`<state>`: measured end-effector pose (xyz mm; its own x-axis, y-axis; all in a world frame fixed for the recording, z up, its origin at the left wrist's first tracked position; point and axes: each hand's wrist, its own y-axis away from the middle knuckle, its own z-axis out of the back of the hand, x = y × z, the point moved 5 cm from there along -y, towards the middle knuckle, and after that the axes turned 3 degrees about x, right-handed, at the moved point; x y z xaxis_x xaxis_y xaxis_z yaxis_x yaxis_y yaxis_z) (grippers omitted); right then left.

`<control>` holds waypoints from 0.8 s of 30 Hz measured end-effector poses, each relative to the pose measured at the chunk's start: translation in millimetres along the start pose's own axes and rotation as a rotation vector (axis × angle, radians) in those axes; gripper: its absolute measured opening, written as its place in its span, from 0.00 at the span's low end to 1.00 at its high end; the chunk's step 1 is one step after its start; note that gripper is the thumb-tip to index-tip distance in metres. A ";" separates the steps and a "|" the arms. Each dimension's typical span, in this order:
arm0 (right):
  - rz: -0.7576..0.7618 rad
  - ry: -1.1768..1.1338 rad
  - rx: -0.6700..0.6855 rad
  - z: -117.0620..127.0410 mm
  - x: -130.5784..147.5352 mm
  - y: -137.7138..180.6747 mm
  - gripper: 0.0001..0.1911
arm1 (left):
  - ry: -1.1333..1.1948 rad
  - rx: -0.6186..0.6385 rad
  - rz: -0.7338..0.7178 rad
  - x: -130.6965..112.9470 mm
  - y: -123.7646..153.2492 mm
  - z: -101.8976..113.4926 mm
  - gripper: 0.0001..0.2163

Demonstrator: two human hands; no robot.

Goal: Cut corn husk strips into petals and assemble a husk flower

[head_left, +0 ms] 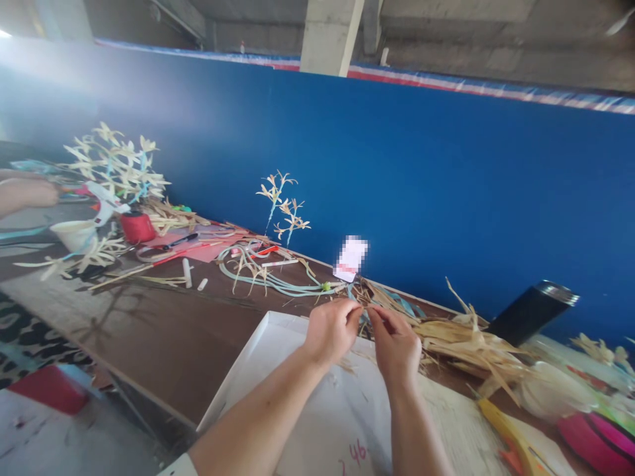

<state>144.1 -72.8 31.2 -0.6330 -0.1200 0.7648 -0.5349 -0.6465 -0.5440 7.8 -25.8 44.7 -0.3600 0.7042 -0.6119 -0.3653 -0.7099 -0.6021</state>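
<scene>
Above the back edge of a shallow white box lid (pixel 317 410), my left hand (pixel 331 328) and my right hand (pixel 397 345) meet with their fingertips almost touching. Both are closed in a pinch. Whatever lies between the fingertips is too small to make out. Dry corn husks (pixel 456 340) are heaped just right of my right hand. Beyond my left hand, pale blue cords (pixel 278 285) curl on the brown table. Small scraps and red handwritten figures show on the lid's white surface.
At the far left another person's hand (pixel 32 194) holds a white glue gun (pixel 106 203) near a white cup (pixel 74 235). Husk flowers (pixel 114 158) stand behind. A black flask (pixel 533 311) leans at right, near a yellow cutter (pixel 510 436). A blue partition (pixel 421 185) backs the table.
</scene>
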 end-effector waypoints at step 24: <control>-0.695 -1.229 0.175 -25.3 -31.7 2.2 0.09 | 0.571 0.608 0.314 20.4 1.9 -25.5 0.19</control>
<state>148.9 -51.4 -3.0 0.6550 -0.2535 0.7119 -0.3979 -0.9166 0.0397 21.6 -12.9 18.0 -0.0966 0.2520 -0.9629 -0.7728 -0.6286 -0.0870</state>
